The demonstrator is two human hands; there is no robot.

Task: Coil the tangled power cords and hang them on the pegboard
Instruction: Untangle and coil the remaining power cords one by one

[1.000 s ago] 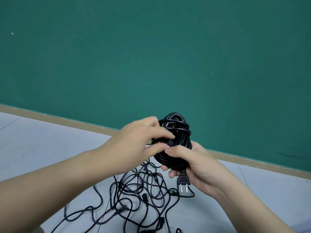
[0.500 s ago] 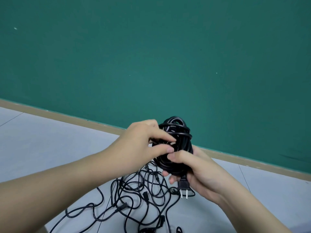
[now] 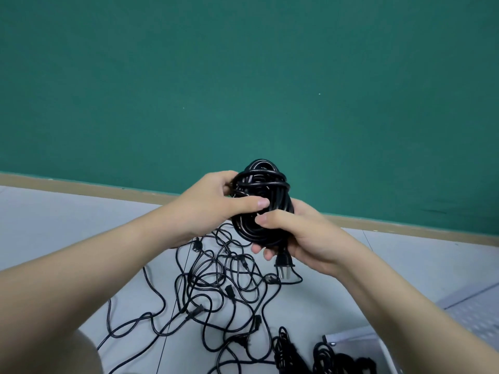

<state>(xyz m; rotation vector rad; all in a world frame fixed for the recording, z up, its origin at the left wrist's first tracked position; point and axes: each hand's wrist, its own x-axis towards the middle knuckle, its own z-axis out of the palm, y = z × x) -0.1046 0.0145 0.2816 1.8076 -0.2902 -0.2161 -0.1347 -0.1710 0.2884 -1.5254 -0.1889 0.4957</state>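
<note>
Both hands wrapped round one black coil, with the rest of the cords in a mess on the floor.

Head view: the coil [image 3: 260, 203] is held up dead centre in front of the green wall [image 3: 243, 76]. The left hand [image 3: 208, 206] comes in from 8 o'clock, fingers curled on the coil's left side and thumb pressed across its front. The right hand [image 3: 302, 238] comes in from 4 o'clock, thumb on the front and fingers [image 3: 267, 253] clamped round the bottom from behind. The plug [image 3: 283, 264] dangles just below the right hand, prongs down. The tangle [image 3: 221, 282] sprawls on the floor [image 3: 67, 225] at 6 o'clock. A few bundled cords [image 3: 286, 352] lie at 5 o'clock, next to a pale perforated board [image 3: 475, 317] at the right edge.
</note>
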